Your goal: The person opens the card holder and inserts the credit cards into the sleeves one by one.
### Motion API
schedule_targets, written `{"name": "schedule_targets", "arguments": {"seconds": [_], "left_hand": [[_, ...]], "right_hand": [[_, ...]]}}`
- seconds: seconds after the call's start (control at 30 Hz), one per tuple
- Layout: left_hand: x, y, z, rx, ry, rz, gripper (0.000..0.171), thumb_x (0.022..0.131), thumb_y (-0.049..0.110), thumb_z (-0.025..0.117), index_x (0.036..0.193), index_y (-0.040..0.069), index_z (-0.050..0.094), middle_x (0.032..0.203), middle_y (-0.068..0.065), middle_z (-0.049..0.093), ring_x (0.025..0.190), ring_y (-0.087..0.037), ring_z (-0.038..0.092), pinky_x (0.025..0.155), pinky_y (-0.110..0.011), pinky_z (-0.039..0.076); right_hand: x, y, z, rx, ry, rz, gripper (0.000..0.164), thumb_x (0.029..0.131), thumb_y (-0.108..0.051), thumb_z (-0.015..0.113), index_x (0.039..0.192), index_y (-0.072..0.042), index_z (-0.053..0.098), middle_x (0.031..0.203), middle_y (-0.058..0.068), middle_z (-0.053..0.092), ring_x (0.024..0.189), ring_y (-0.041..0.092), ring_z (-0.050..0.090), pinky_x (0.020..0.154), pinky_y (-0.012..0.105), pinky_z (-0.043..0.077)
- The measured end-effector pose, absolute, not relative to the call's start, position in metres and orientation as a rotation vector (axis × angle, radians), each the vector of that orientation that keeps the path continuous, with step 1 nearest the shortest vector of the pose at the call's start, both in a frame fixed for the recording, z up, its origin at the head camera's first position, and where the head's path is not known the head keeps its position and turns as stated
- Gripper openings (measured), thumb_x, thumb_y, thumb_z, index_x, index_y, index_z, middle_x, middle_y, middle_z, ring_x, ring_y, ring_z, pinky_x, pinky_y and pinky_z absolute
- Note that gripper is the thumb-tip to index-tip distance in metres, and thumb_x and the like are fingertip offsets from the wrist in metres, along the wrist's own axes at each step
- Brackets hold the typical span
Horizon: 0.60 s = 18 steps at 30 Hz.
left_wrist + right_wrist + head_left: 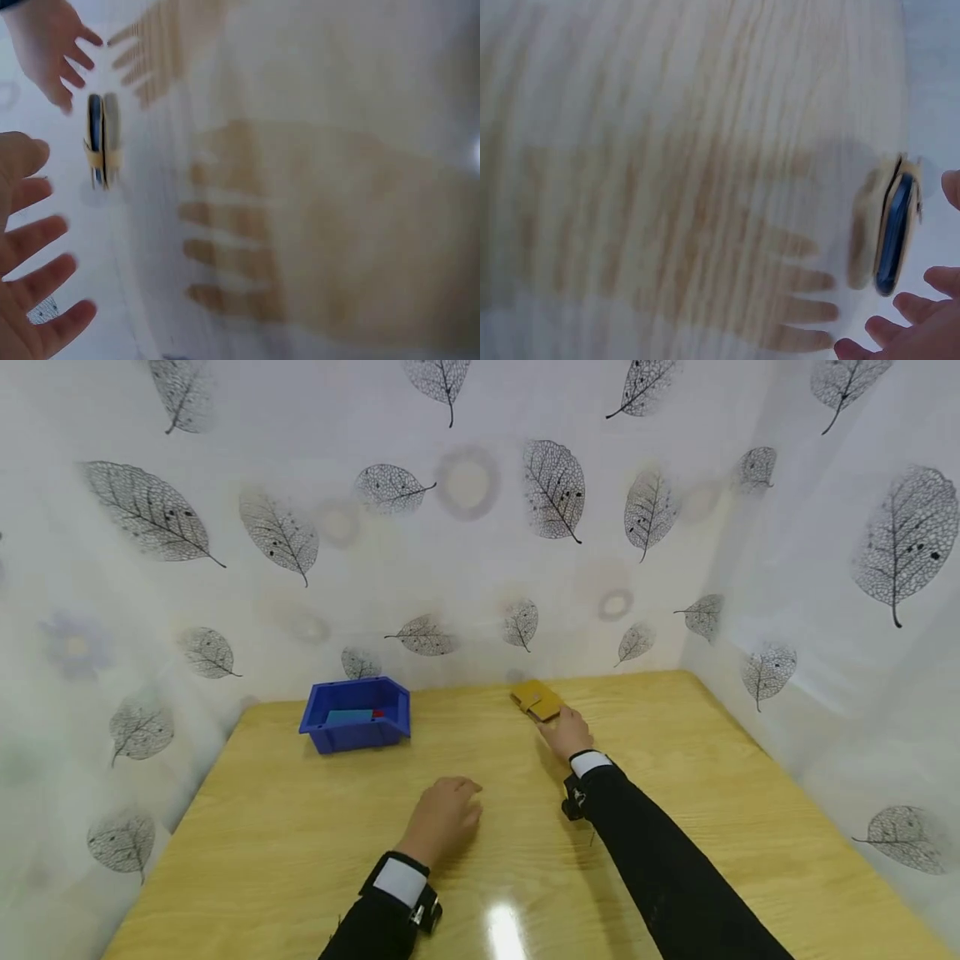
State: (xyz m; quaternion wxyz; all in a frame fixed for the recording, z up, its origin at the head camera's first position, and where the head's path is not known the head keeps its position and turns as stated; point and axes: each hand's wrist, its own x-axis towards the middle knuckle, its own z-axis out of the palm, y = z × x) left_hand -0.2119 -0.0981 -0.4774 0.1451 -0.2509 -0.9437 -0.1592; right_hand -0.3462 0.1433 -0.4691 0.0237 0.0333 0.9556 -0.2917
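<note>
A yellow wallet [537, 700] with a snap strap lies near the back of the table. In the right wrist view the wallet [895, 229] shows edge-on, with a dark blue layer between its covers. My right hand [567, 732] is at its near right corner, fingers spread; the right wrist view has these fingers [911, 307] just beside it. Farther forward, my left hand [442, 817] hovers over the middle of the table, holding nothing. Its fingers [45, 281] are apart and loosely extended in the left wrist view, where the wallet [103, 141] appears beyond them.
A blue plastic bin [354, 739] stands at the back left, with a light blue flat item [349, 716] and something small and red inside. The wooden table [285, 860] meets a leaf-patterned white curtain [465, 560] at the back and sides.
</note>
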Motion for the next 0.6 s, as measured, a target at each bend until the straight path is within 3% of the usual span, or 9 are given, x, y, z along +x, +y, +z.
{"name": "schedule_targets", "arguments": {"seconds": [0.23, 0.4, 0.6], "left_hand": [[-0.179, -0.080, -0.472, -0.940, -2.713, -0.516, 0.019, 0.089, 0.021, 0.067, 0.103, 0.008, 0.072, 0.103, -0.004, 0.070, 0.095, -0.021, 0.065, 0.082, -0.033, 0.053], [-0.172, -0.072, -0.470, -1.007, -2.695, -0.497, 0.019, 0.089, 0.021, 0.067, 0.103, 0.009, 0.072, 0.102, -0.003, 0.071, 0.094, -0.018, 0.065, 0.082, -0.030, 0.053], [-0.174, -0.069, -0.467, -0.966, -2.701, -0.486, 0.020, 0.089, 0.022, 0.067, 0.104, 0.009, 0.072, 0.104, -0.004, 0.070, 0.095, -0.020, 0.065, 0.083, -0.033, 0.053]], "right_hand": [[-0.359, 0.131, -0.480, 0.202, 2.942, -0.763, 0.079, 0.095, -0.045, 0.057, 0.153, -0.006, 0.020, 0.146, 0.033, 0.025, 0.130, 0.055, 0.027, 0.099, 0.067, 0.028], [-0.368, 0.126, -0.479, 0.239, 2.955, -0.622, 0.071, 0.099, -0.044, 0.049, 0.153, -0.007, 0.023, 0.155, 0.027, 0.014, 0.134, 0.053, 0.021, 0.098, 0.067, 0.028], [-0.368, 0.128, -0.470, 0.103, 2.983, -0.478, 0.058, 0.100, -0.031, 0.049, 0.147, 0.002, 0.034, 0.154, 0.022, 0.026, 0.131, 0.051, 0.030, 0.098, 0.066, 0.032]]}}
